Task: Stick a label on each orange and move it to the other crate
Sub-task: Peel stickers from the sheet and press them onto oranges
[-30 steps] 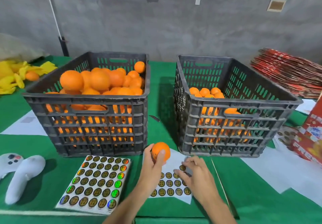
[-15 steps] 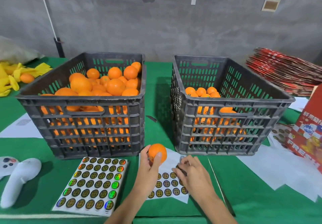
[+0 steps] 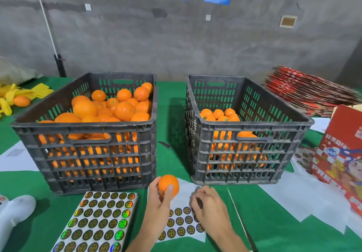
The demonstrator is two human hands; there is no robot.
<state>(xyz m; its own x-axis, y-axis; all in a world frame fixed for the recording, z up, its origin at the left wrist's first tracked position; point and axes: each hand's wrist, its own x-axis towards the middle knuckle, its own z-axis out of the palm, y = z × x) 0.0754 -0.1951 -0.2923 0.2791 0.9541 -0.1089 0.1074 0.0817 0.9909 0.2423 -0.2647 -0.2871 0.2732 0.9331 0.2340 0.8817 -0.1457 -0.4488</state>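
Note:
My left hand (image 3: 159,205) grips an orange (image 3: 168,184) just above the table, in front of the gap between two dark crates. My right hand (image 3: 209,204) has its fingers curled over a partly used label sheet (image 3: 182,226) and pinches a dark round label (image 3: 199,202) at its fingertips. The left crate (image 3: 94,134) is heaped with oranges. The right crate (image 3: 242,132) is about half full of oranges, some with labels showing.
A full sheet of shiny round labels (image 3: 98,222) lies to the left of my hands. A white controller (image 3: 13,214) rests at the far left. A red fruit box (image 3: 340,153) stands at the right, with flat red cartons (image 3: 305,93) stacked behind it.
The view has tilted up and both crates sit lower in frame. My left hand keeps holding the orange. My right hand stays on the label sheet, fingers curled tighter.

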